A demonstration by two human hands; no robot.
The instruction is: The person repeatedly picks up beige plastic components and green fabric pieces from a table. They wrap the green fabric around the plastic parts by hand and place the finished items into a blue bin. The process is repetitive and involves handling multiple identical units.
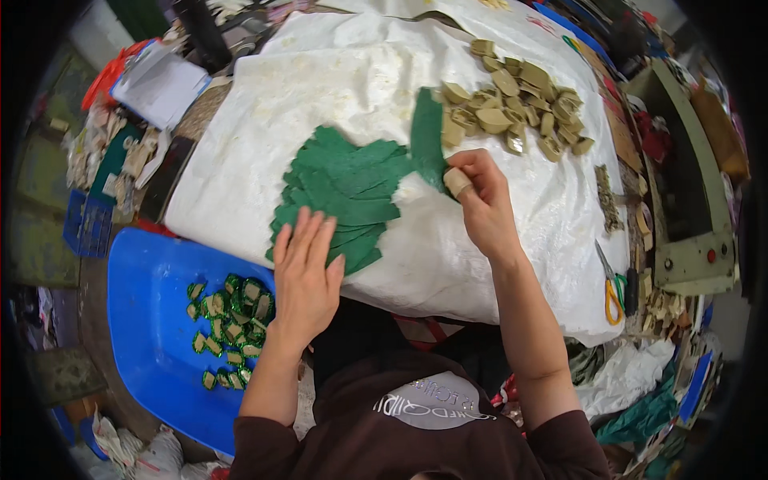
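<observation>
My left hand (306, 268) lies with its fingers stretched out on the lower edge of a fanned heap of green leather-like strips (344, 180). To the right, the fingers of my right hand (480, 196) are closed at the lower end of a single green strip (427, 132), which reaches away from me over the white cover. A small beige piece (458, 182) shows at those fingertips; whether it is a block or a finger covering I cannot tell. Beyond this hand sits a pile of tan, heel-shaped blocks (494, 120).
Left of me, a blue tub (132, 320) holds several blocks wrapped in shiny green (232, 328). Orange-handled scissors (612, 296) lie at the white-covered table's (256, 136) right edge. A green metal frame (692, 256) stands farther right. Papers (160, 84) rest at the far left.
</observation>
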